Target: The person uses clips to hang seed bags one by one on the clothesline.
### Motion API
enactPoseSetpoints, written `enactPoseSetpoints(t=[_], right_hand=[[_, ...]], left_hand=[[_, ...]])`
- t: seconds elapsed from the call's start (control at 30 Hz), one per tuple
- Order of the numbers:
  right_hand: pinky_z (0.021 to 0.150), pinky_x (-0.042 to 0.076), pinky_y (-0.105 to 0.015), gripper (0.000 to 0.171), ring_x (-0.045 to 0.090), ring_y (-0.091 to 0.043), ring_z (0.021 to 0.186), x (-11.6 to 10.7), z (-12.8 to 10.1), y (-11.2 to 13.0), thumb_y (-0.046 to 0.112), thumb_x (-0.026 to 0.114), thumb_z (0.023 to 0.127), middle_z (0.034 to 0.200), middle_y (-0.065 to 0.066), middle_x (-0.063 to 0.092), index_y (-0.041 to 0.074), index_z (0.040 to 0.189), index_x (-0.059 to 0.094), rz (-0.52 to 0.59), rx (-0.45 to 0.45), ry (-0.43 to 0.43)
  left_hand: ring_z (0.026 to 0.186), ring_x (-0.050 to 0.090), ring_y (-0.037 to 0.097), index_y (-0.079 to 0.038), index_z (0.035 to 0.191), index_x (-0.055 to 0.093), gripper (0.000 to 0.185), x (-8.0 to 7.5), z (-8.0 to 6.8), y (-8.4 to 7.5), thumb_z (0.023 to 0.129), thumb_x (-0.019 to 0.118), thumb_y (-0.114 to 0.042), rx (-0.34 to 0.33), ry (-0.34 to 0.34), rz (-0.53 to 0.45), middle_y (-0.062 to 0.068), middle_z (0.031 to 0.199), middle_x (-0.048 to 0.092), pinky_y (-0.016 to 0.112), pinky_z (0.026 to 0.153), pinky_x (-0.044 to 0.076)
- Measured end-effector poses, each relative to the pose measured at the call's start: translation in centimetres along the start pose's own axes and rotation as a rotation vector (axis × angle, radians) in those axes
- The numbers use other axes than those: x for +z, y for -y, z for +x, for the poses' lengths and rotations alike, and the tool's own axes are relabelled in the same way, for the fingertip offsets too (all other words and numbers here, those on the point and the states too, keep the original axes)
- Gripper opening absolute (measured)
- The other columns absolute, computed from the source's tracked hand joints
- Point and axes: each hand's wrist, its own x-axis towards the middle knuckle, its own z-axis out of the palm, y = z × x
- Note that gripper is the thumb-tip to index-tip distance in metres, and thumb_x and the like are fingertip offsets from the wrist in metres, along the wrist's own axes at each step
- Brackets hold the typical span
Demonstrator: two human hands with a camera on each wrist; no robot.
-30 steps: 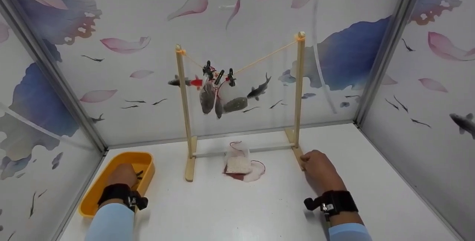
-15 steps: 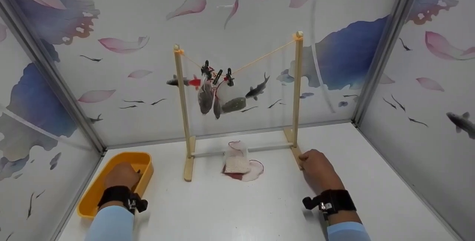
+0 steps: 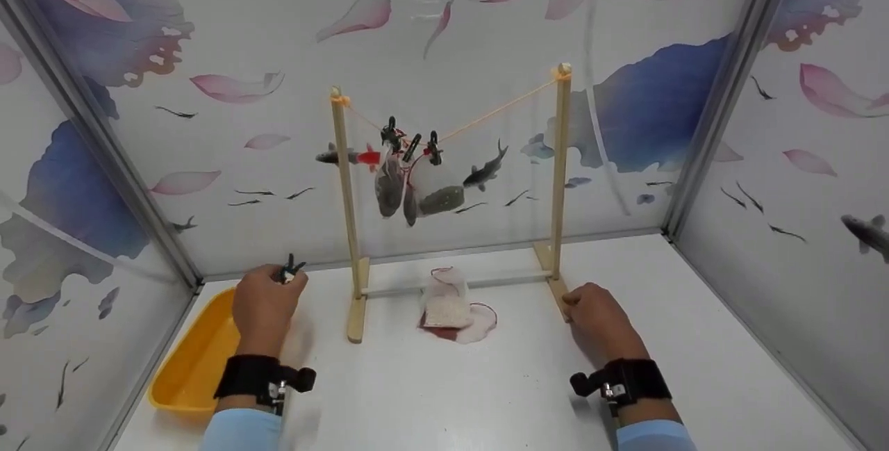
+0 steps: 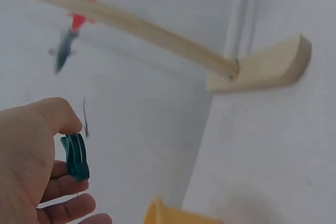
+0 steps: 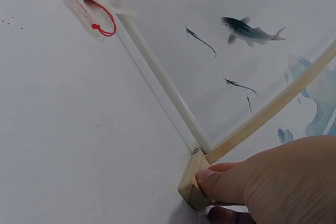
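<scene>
My left hand [image 3: 265, 304] is raised just above the far end of the yellow tray, pinching a dark green clothespin [image 4: 77, 157] between thumb and fingers. My right hand [image 3: 599, 315] grips the front end of the wooden stand's right foot [image 5: 193, 184]. Between the stand's two posts sags an orange string [image 3: 496, 109]. Several dark clips [image 3: 434, 148] hold small drawstring mesh bags [image 3: 392, 190] with dark contents near the string's left part. More drawstring bags [image 3: 446, 308], one with pale contents, lie on the table across the stand's white crossbar.
The yellow tray [image 3: 163, 395] stands on the left of the white table, partly hidden by my left arm. Printed panels with metal corner frames [image 3: 715, 89] close in the back and both sides. The stand's left foot [image 3: 355, 322] points toward me.
My left hand has come up out of the yellow tray, moving forward and right, with the clothespin now showing in its fingers. The right hand stays on the stand's foot.
</scene>
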Motion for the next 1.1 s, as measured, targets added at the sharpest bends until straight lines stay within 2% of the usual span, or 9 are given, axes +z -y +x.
enactPoseSetpoints(t=[0.1,0.2,0.47,0.5,0.63,0.73,0.83,0.93,1.1], right_hand=[[0.113,0.057,-0.057,0.040,0.068,-0.038,0.133,0.1,0.2,0.1,0.011,0.064,0.114,0.134,-0.019,0.075,-0.004,0.151,0.068,0.003,0.002,0.008],[0.113,0.057,-0.058,0.038,0.068,-0.036,0.132,0.0,0.2,0.1,0.013,0.065,0.114,0.130,-0.015,0.078,-0.003,0.149,0.069,0.007,0.011,0.012],[0.113,0.058,-0.056,0.038,0.068,-0.035,0.132,-0.4,0.2,0.5,0.011,0.065,0.113,0.142,-0.022,0.074,-0.005,0.148,0.070,-0.055,-0.015,0.007],[0.111,0.059,-0.055,0.037,0.069,-0.034,0.129,-0.4,0.2,0.6,0.010,0.066,0.113,0.139,-0.022,0.075,-0.005,0.146,0.071,-0.062,-0.019,0.005],[0.089,0.061,-0.043,0.020,0.070,-0.027,0.100,-0.3,0.5,1.2,0.010,0.067,0.112,0.112,-0.016,0.080,-0.003,0.116,0.081,-0.115,-0.038,0.019],[0.082,0.059,-0.043,0.021,0.070,-0.025,0.093,-0.4,0.5,1.9,0.014,0.068,0.111,0.108,-0.016,0.080,-0.002,0.111,0.081,-0.187,-0.057,0.019],[0.089,0.062,-0.047,0.034,0.074,-0.028,0.101,-0.8,0.1,3.1,0.020,0.072,0.110,0.125,-0.022,0.079,-0.005,0.132,0.077,-0.215,-0.080,-0.017],[0.090,0.064,-0.050,0.046,0.077,-0.032,0.109,-0.9,-0.6,5.6,0.027,0.075,0.111,0.135,-0.025,0.076,-0.002,0.146,0.071,-0.139,-0.147,-0.055],[0.096,0.066,-0.053,0.053,0.078,-0.033,0.120,0.0,-2.6,11.4,0.035,0.081,0.108,0.133,-0.012,0.080,0.010,0.154,0.070,0.021,-0.437,-0.046]], left_hand=[[0.118,0.071,0.038,-0.001,0.138,0.077,0.051,1.4,-1.5,-2.8,0.104,0.077,-0.039,0.055,-0.059,-0.095,0.021,0.132,0.077,0.054,0.104,0.061],[0.108,0.072,0.032,-0.005,0.130,0.082,0.043,3.3,-3.1,-5.3,0.100,0.082,-0.037,0.137,-0.098,-0.177,0.014,0.122,0.079,0.046,0.089,0.060],[0.098,0.074,0.021,-0.014,0.116,0.087,0.028,8.9,-7.1,-10.6,0.094,0.088,-0.031,0.321,-0.074,-0.292,0.001,0.107,0.079,0.038,0.083,0.060],[0.096,0.075,0.021,-0.014,0.116,0.087,0.028,9.5,-7.5,-10.9,0.094,0.089,-0.030,0.342,-0.065,-0.299,0.001,0.105,0.079,0.039,0.083,0.061],[0.093,0.074,0.017,-0.013,0.115,0.087,0.027,10.9,-8.8,-11.8,0.093,0.090,-0.028,0.383,-0.034,-0.313,0.000,0.102,0.079,0.037,0.080,0.062],[0.092,0.074,0.015,-0.012,0.116,0.087,0.029,11.4,-9.6,-12.2,0.093,0.091,-0.029,0.396,-0.007,-0.305,0.000,0.103,0.080,0.036,0.078,0.061],[0.093,0.075,0.014,-0.013,0.118,0.087,0.031,11.6,-10.2,-12.7,0.093,0.090,-0.031,0.416,0.025,-0.295,-0.001,0.103,0.080,0.034,0.077,0.062],[0.094,0.075,0.014,-0.014,0.120,0.087,0.032,11.6,-10.7,-13.0,0.094,0.090,-0.032,0.438,0.042,-0.285,-0.003,0.102,0.080,0.032,0.077,0.061],[0.094,0.074,0.014,-0.015,0.126,0.087,0.035,11.4,-11.5,-13.6,0.095,0.090,-0.032,0.497,0.067,-0.276,-0.004,0.105,0.080,0.029,0.077,0.059]])
